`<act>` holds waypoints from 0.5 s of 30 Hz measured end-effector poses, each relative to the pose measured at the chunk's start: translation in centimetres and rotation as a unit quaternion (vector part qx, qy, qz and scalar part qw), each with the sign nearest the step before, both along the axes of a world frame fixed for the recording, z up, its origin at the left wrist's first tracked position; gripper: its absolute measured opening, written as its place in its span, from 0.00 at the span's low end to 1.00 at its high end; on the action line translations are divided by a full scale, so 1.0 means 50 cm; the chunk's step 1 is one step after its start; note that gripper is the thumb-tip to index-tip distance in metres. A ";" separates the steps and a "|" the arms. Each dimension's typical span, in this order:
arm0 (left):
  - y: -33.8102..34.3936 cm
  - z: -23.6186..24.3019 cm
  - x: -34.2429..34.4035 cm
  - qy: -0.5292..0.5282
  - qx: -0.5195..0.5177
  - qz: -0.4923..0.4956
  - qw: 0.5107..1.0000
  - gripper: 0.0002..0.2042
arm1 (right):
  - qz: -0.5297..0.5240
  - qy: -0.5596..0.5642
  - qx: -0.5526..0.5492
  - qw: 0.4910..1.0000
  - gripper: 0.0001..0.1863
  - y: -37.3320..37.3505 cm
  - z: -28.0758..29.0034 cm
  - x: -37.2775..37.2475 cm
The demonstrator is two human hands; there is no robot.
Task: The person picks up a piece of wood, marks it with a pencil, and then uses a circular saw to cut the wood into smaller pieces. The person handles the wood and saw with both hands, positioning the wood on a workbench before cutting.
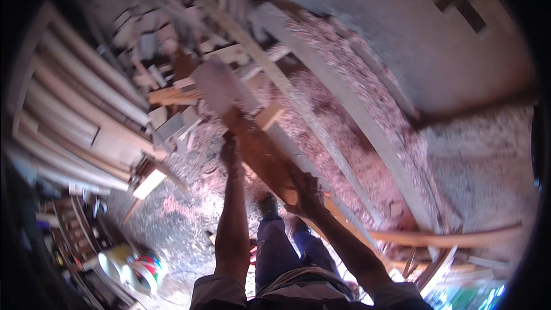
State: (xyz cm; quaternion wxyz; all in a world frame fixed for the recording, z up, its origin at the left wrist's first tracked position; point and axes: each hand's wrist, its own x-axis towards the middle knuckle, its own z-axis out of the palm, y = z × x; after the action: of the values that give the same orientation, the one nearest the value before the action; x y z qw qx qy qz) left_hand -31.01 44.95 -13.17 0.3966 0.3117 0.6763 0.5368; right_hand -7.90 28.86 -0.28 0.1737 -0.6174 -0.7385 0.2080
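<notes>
A wide wooden board (265, 152) slants in front of me, its near end by my legs and its far part toward the scrap pile. Along its left edge my left hand (231, 154) is closed on the wood. My right hand (307, 193) grips the right side close to the near end, with the fingers on the upper face. The far part of the board looks paler than the brown near part. A small light wood block (268, 116) shows just beyond the board's right edge.
Offcuts (158, 40) lie heaped at the far left, next to stacked long planks (86, 92). Long beams (350, 109) run across wood shavings (321, 117) on the right. Round containers (143, 272) stand at the lower left. A bent plank (447, 236) lies at the lower right.
</notes>
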 end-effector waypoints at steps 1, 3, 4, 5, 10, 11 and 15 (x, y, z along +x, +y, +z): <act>0.023 -0.018 -0.008 0.076 -0.030 -0.047 0.996 0.22 | -0.029 -0.011 -0.097 0.995 0.65 0.009 -0.006 0.019; 0.034 -0.050 -0.007 -0.090 0.027 -0.036 0.995 0.30 | -0.024 0.003 -0.097 0.995 0.63 0.021 -0.016 0.057; 0.047 -0.055 -0.014 -0.173 -0.030 -0.076 0.982 0.33 | -0.002 -0.016 -0.138 0.990 0.67 0.025 -0.019 0.087; 0.061 -0.067 0.007 -0.170 -0.035 -0.087 0.981 0.33 | -0.031 -0.017 -0.128 0.991 0.66 0.020 -0.017 0.107; 0.028 0.005 0.085 0.086 0.027 -0.093 0.992 0.34 | -0.179 0.019 0.004 0.984 0.41 -0.124 0.050 0.195; 0.003 0.032 0.125 0.150 0.023 -0.083 0.985 0.35 | -0.219 -0.004 0.078 0.973 0.39 -0.180 0.067 0.219; -0.163 0.179 0.325 0.445 0.118 -0.108 0.881 0.36 | -0.266 0.021 -0.022 0.964 0.32 -0.447 0.125 0.334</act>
State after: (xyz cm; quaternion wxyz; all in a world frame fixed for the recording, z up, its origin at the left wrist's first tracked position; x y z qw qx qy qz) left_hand -14.77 36.79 -4.20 0.0693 0.6332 0.6755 0.3714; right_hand 8.77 6.49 5.97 0.2243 -0.7907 -0.5393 0.1836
